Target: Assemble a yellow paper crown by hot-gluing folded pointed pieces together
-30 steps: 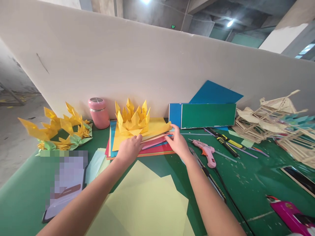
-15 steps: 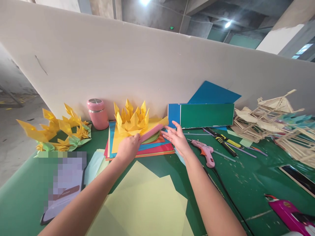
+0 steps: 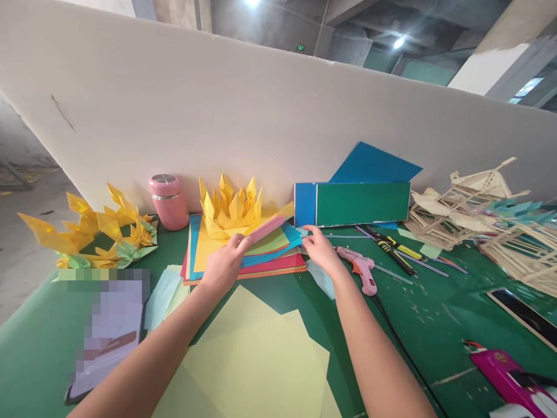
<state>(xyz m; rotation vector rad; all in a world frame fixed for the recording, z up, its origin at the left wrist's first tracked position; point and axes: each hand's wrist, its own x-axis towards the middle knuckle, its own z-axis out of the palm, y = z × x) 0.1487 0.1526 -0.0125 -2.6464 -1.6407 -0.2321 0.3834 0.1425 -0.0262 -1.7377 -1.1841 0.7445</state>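
A stack of coloured paper lies on the green table, with a yellow folded-paper crown on top. My left hand is closed on the upper sheets, next to the crown, and holds up the curled edge of a pink sheet and a yellow one. At the stack's right side my right hand pinches the raised corner of a blue sheet. A green sheet shows between the hands. Light-yellow sheets lie spread out nearer to me, below my forearms.
At left are a second yellow paper crown, a pink flask and a phone. On the right lie a pink glue gun with its cord, a utility knife, stick models and a magenta device.
My right hand's spread fingers have closed on the blue sheet's corner, which is now lifted. My left hand still holds the upper sheets. The view has shifted slightly.
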